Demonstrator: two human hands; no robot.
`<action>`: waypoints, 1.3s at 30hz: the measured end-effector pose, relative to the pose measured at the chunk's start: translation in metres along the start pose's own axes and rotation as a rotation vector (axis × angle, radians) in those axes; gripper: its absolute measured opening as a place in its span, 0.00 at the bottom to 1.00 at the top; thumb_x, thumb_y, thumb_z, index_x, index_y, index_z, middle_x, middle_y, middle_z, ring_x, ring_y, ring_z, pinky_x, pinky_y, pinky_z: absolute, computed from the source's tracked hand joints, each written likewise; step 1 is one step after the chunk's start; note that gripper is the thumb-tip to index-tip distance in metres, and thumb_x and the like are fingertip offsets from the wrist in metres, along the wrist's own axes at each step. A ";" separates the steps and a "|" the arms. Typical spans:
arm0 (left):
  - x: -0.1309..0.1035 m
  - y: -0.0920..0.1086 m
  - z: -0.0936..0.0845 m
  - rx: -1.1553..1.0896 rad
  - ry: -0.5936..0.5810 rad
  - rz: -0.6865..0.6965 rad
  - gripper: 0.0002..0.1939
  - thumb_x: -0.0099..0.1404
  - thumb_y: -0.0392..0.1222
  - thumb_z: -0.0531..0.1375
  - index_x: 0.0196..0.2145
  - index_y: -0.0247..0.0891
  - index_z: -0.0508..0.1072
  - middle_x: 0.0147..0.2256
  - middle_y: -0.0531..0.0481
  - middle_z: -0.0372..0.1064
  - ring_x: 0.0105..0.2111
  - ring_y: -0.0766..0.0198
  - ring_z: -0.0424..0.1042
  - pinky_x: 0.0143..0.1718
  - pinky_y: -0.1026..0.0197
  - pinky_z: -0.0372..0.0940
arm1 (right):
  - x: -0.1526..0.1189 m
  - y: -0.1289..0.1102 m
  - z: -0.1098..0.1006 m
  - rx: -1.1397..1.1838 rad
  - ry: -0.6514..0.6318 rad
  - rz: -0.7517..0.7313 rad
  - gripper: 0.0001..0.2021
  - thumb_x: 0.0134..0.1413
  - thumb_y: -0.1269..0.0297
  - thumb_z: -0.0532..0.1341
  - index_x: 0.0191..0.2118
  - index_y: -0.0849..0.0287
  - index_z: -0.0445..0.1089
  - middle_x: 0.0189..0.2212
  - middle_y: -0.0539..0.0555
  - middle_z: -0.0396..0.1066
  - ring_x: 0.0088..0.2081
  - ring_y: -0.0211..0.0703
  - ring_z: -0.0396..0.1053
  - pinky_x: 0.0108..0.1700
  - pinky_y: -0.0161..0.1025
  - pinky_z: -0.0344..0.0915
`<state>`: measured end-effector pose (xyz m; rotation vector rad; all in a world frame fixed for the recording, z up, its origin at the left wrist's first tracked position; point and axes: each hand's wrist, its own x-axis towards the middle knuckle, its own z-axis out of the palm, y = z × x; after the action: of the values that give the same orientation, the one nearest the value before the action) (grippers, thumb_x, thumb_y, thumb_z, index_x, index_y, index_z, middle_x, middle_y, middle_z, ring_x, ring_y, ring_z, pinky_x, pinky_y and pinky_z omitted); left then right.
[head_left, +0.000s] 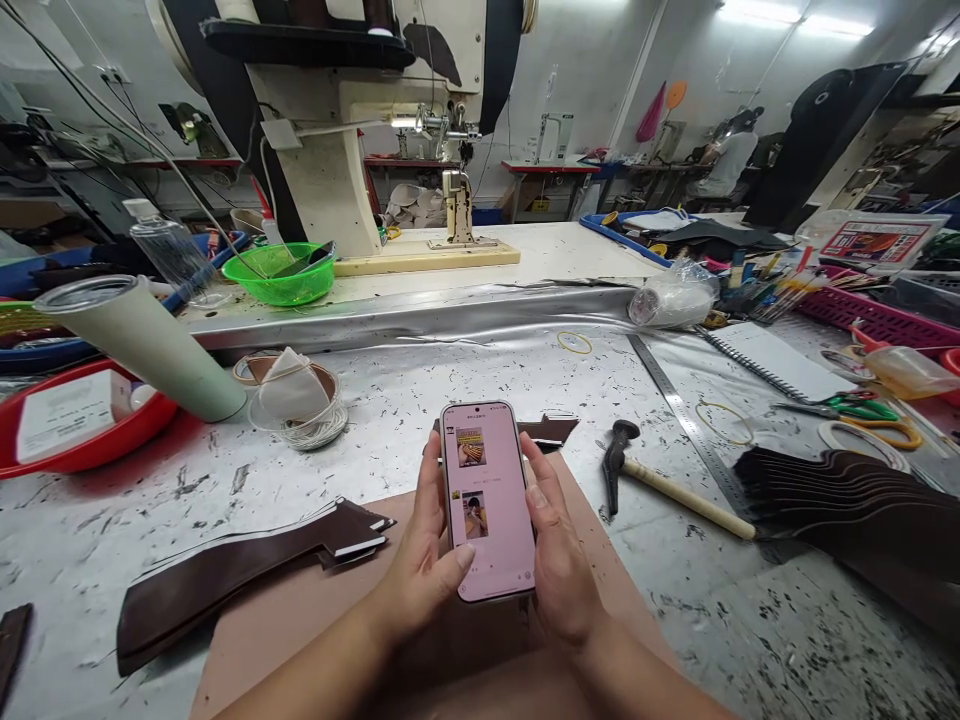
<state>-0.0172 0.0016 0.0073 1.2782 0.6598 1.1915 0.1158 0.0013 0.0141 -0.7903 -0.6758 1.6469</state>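
A smartphone [491, 510] with a lit pinkish screen showing two small pictures is held upright between both hands. My left hand [427, 560] is closed around its left edge, the thumb over the lower screen. Around the right edge wraps my right hand [559, 560], its thumb near the side of the screen. Below them lies a brown board [300, 655]. Stacked dark leather pieces [247, 570] rest partly on its left side. Behind the phone another dark leather piece [555, 430] is partly hidden. A hammer [686, 497] with a wooden handle lies to the right.
A sewing machine [315, 150] stands behind the table, beside a green basket [289, 275]. At left are a red basin [97, 450], a tumbler [150, 345] and a cord coil [315, 425]. Rightward lie a steel ruler [686, 415], notebook [772, 360], scissors [862, 408] and fanned leather [847, 510]. A person [731, 155] sits far back.
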 end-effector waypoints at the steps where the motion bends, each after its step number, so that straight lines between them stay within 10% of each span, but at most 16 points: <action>1: 0.000 0.000 0.000 0.000 0.002 -0.008 0.41 0.62 0.48 0.55 0.63 0.54 0.30 0.65 0.51 0.34 0.63 0.50 0.41 0.61 0.46 0.44 | 0.000 0.000 0.000 -0.003 0.000 -0.003 0.25 0.58 0.52 0.53 0.60 0.45 0.50 0.54 0.53 0.64 0.51 0.46 0.66 0.49 0.45 0.64; 26: -0.002 0.003 -0.001 -0.002 -0.055 -0.028 0.42 0.62 0.51 0.55 0.62 0.55 0.29 0.66 0.52 0.33 0.64 0.51 0.39 0.62 0.47 0.40 | 0.001 -0.004 -0.004 -0.301 0.105 -0.115 0.22 0.56 0.52 0.55 0.56 0.49 0.58 0.53 0.54 0.65 0.52 0.49 0.64 0.50 0.46 0.65; 39: 0.002 0.002 -0.006 0.086 -0.064 -0.110 0.45 0.63 0.46 0.56 0.61 0.56 0.22 0.66 0.52 0.27 0.64 0.52 0.37 0.61 0.46 0.40 | 0.002 -0.003 0.001 -0.028 -0.031 -0.063 0.25 0.57 0.49 0.52 0.58 0.50 0.51 0.49 0.56 0.69 0.47 0.49 0.69 0.46 0.48 0.67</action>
<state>-0.0224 0.0050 0.0079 1.3290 0.7312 1.0384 0.1167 0.0040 0.0170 -0.7577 -0.7392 1.5987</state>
